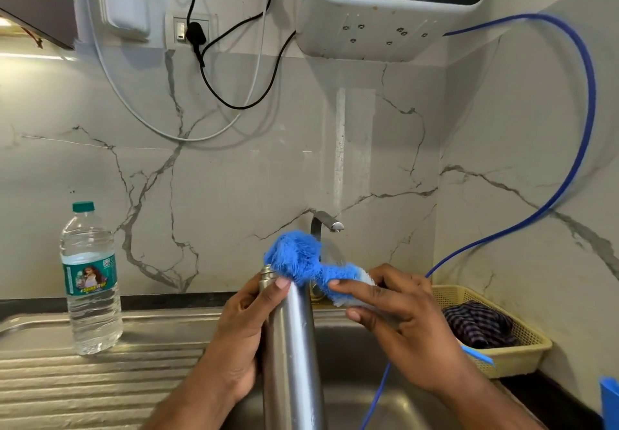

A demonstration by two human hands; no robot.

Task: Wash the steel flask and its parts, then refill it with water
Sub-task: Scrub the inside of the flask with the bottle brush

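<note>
Steel flask [291, 346] stood upright over sink basin [361, 406], threaded neck at top. Left hand [241, 332] wrapped round its upper body, thumb near the neck. Right hand [402, 322] just beside it, fingers curled, pinching the white lower bristles of a blue bottle brush [298, 258]. The fluffy brush head touched the flask mouth. Ribbed draining board [100, 379] on the left carried a plastic water bottle [90, 282], green cap on. Yellow basket [522, 356] on the right held a checked cloth [475, 325]. Tap [323, 225] behind the brush. Blue tube [582, 128] looped along the marble wall from a white water purifier [385, 11].
</note>
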